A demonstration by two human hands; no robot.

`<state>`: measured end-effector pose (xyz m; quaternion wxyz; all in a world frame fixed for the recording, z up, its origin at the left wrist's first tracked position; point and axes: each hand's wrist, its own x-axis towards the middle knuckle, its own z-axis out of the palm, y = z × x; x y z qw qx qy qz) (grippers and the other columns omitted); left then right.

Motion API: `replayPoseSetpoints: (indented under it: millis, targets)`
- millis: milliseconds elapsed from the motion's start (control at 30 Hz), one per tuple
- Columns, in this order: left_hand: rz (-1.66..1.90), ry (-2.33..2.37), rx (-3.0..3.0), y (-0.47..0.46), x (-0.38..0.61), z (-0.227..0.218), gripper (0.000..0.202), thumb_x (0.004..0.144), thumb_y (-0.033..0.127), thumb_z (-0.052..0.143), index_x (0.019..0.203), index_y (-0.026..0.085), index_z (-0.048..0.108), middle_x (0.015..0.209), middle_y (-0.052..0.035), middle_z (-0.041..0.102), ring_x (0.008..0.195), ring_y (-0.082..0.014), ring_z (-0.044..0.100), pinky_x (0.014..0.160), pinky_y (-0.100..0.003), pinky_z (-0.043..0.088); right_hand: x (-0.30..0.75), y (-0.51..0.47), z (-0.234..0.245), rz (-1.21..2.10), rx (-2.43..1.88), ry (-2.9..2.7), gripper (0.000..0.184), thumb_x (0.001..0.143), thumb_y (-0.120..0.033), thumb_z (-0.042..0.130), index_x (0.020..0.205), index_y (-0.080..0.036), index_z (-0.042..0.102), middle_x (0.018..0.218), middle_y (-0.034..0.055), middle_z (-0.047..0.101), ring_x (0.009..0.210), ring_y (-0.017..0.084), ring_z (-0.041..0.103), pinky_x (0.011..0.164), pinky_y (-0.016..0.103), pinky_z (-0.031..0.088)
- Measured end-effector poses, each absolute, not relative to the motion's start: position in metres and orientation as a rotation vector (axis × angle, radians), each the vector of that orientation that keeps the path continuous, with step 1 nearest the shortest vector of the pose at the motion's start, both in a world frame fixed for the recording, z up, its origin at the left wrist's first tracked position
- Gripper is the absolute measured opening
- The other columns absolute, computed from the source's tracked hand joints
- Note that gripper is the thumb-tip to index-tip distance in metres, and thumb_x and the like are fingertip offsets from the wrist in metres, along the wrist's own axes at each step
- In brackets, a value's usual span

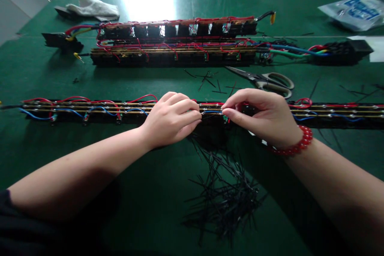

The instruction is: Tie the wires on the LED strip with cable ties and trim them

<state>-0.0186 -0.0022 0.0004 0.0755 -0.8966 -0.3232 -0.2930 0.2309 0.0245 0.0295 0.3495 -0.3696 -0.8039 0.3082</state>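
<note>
A long black bar [72, 113] with brass-coloured rods and red and blue wires lies across the green table. Over its middle is my left hand [174, 118], fingers curled and pressed together at the rods; their grip is hidden. Just to the right, my right hand [261, 116] pinches thumb and forefinger at the wires beside a small green circuit board [225, 119]. What the pinch holds is too small to make out. A short blue wire [211, 112] shows between the two hands. Below the bar lies a loose pile of thin black cable ties [225, 196].
Scissors [270, 82] lie behind the bar near cut black scraps [207, 79]. Farther back are two more wired bars [180, 28] with thick cables and black connectors [342, 52]. A light glove [93, 7] lies far left; plastic bags [357, 12] lie far right.
</note>
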Motion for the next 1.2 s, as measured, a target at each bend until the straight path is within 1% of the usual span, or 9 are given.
replayPoseSetpoints:
  millis: [200,367,467,700,900,1200]
  targets:
    - [-0.9,-0.957,-2.7,-0.0023,-0.0183,0.001,0.012,0.098,0.025,0.06,0.09,0.021,0.069,0.099,-0.0011,0.076,0.094,-0.0178,0.064,0.088,-0.034,0.046,0.2312,0.0249,0.0299,0.832,-0.906,-2.081,0.009,0.085,-0.034,0.074,0.084,-0.024,0.075,0.074,0.0004,0.072,0.059,0.013,0.058,0.053,0.029,0.048]
    - [-0.897,-0.959,-2.704,-0.0022,-0.0184,0.0003,0.013,0.097,0.025,0.06,0.089,0.021,0.069,0.099,-0.0012,0.076,0.094,-0.0178,0.063,0.089,-0.034,0.046,0.2313,0.025,0.0303,0.853,-0.907,-2.07,0.01,0.085,-0.036,0.075,0.087,-0.027,0.077,0.077,0.0011,0.073,0.061,0.015,0.06,0.056,0.031,0.051]
    - [-0.885,-0.959,-2.704,-0.002,-0.0188,-0.0002,0.014,0.098,0.025,0.059,0.089,0.021,0.07,0.099,-0.0014,0.076,0.093,-0.0177,0.064,0.088,-0.035,0.047,0.2314,0.0255,0.0298,0.862,-0.89,-2.073,0.01,0.085,-0.036,0.075,0.087,-0.026,0.077,0.077,0.0013,0.073,0.061,0.014,0.06,0.056,0.031,0.051]
    - [-0.814,-0.954,-2.712,-0.0021,-0.0193,-0.0003,0.017,0.099,0.03,0.058,0.093,0.021,0.071,0.103,-0.0025,0.075,0.096,-0.0202,0.062,0.089,-0.037,0.046,0.2328,0.0262,0.0278,0.817,-0.863,-2.084,0.006,0.086,-0.028,0.074,0.086,-0.023,0.076,0.076,0.0008,0.072,0.061,0.012,0.059,0.055,0.028,0.048]
    - [-0.78,-0.954,-2.713,-0.0016,-0.0197,0.0,0.017,0.099,0.029,0.057,0.095,0.021,0.071,0.105,-0.0023,0.074,0.098,-0.0204,0.062,0.089,-0.038,0.045,0.2322,0.0256,0.0271,0.808,-0.861,-2.095,0.007,0.087,-0.027,0.072,0.086,-0.02,0.074,0.074,0.0007,0.07,0.06,0.011,0.058,0.054,0.026,0.046]
    - [-0.758,-0.923,-2.706,-0.0014,-0.0202,-0.0001,0.014,0.099,0.028,0.058,0.1,0.022,0.071,0.106,-0.0028,0.073,0.1,-0.0212,0.062,0.089,-0.038,0.046,0.2325,0.0252,0.0271,0.777,-0.871,-2.123,0.007,0.087,-0.026,0.07,0.086,-0.02,0.072,0.074,0.0004,0.07,0.061,0.011,0.058,0.055,0.026,0.047]
